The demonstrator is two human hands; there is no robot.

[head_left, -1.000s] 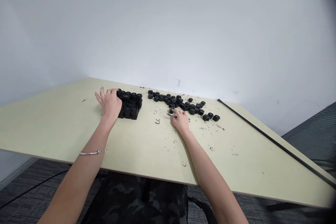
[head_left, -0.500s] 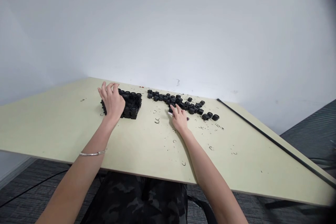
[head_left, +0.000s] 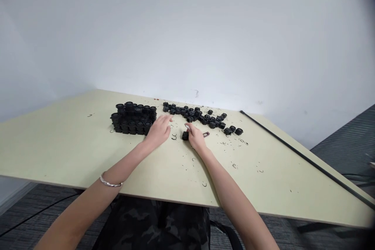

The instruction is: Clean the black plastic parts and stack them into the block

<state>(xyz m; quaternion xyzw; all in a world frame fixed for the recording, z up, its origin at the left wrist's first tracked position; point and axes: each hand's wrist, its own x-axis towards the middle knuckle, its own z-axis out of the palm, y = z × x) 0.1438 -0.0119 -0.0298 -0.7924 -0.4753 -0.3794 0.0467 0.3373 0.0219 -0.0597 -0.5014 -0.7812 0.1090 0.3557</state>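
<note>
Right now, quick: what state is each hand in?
Left hand: open, nothing visibly held.
Right hand: closed around a small tool; a black piece is right by it, whether gripped cannot be told.

By a single head-worn camera, the pale tabletop (head_left: pixel 70 140) is viewed forward and downward from above the wearer's camouflage-patterned lap (head_left: pixel 125 226), at fairly close range, with the white wall (head_left: pixel 187 27) behind taken in across the upper half.
</note>
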